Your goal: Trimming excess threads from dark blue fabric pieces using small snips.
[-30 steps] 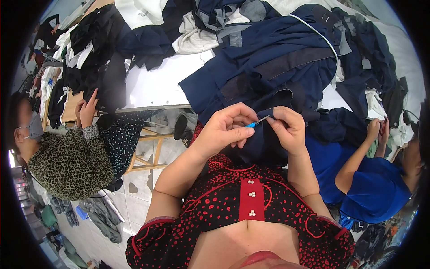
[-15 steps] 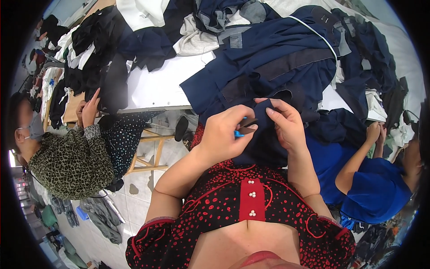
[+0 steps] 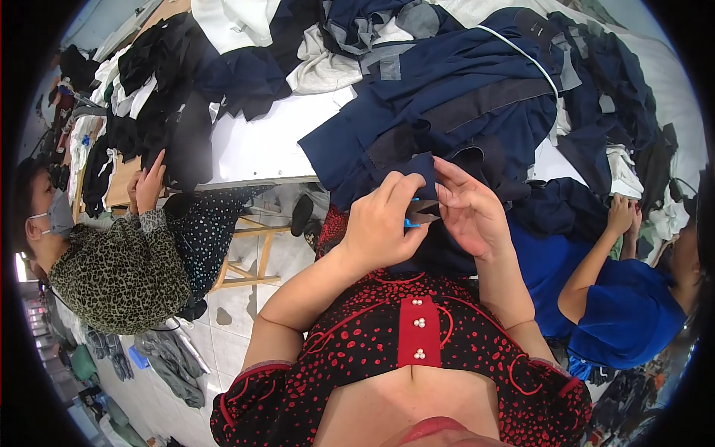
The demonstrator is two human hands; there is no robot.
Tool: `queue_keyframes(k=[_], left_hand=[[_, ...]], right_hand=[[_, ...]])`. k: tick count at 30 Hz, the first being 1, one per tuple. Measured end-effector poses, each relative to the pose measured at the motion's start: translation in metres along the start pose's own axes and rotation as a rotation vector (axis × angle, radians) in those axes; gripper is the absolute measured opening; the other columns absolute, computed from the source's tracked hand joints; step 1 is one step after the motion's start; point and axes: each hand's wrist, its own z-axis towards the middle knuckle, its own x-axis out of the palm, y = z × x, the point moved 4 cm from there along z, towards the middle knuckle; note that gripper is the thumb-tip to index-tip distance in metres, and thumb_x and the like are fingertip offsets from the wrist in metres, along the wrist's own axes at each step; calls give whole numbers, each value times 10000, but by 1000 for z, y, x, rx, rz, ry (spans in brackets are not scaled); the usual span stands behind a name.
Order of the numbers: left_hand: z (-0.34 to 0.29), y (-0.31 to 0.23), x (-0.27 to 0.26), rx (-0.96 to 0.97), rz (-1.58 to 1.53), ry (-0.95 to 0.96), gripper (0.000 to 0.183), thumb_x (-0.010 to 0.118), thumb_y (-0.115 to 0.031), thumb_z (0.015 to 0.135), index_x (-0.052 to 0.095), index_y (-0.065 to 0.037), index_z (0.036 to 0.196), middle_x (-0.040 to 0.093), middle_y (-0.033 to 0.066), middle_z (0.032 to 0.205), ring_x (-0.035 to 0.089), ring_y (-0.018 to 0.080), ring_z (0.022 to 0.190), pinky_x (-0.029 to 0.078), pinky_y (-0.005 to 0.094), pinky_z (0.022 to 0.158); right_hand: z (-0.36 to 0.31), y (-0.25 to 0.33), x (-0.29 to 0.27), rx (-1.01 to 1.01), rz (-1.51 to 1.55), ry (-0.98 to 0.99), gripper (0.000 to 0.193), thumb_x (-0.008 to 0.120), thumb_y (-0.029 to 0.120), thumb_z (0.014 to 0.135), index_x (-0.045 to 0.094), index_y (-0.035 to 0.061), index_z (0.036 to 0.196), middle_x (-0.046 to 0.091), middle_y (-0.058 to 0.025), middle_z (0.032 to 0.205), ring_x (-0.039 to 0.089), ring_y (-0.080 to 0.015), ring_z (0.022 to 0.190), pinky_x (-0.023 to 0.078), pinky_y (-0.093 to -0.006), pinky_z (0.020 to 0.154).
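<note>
My left hand (image 3: 381, 222) is closed around small thread snips (image 3: 421, 214) with dark blades and a bit of blue showing. Its fingertips also press against a raised edge of a navy garment (image 3: 477, 82). On the other side of that edge, my right hand (image 3: 471, 212) has its thumb and fingertips at the cloth, palm turned partly toward me. The garment spreads from my lap up over the white table (image 3: 279, 134). Exactly what lies between the right fingertips is partly hidden.
Heaps of dark clothing (image 3: 153, 56) and a pale cloth (image 3: 324, 63) cover parts of the table. A masked person (image 3: 115, 276) sits at left near a wooden stool (image 3: 257, 253). Another person in blue (image 3: 622, 309) works close at right. A white cord (image 3: 518, 48) crosses the garment.
The cloth edge between my hands has shifted slightly left. My right hand has turned its palm more into view, and the snips have tilted within my left hand.
</note>
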Motion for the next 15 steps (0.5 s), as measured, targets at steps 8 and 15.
queue_keyframes(k=[8,15], left_hand=[[6,11,10,7,-67,-41,257,646,9,657,541,-37,887,518,105,766,543,277,622,435,328,538],[2,39,12,-562,-912,127,52,593,-3,782,560,-24,815,529,-1,750,509,92,731,390,220,675]], right_hand=[[0,0,4,-46,104,12,498,441,17,808,389,-84,1293,464,-150,1300,449,-220,1200,318,-331,1030],[-1,-1,-3,-64,-180,-11,525,503,-45,772,419,-50,1291,414,-131,1355,473,-241,1195,357,-340,1010]])
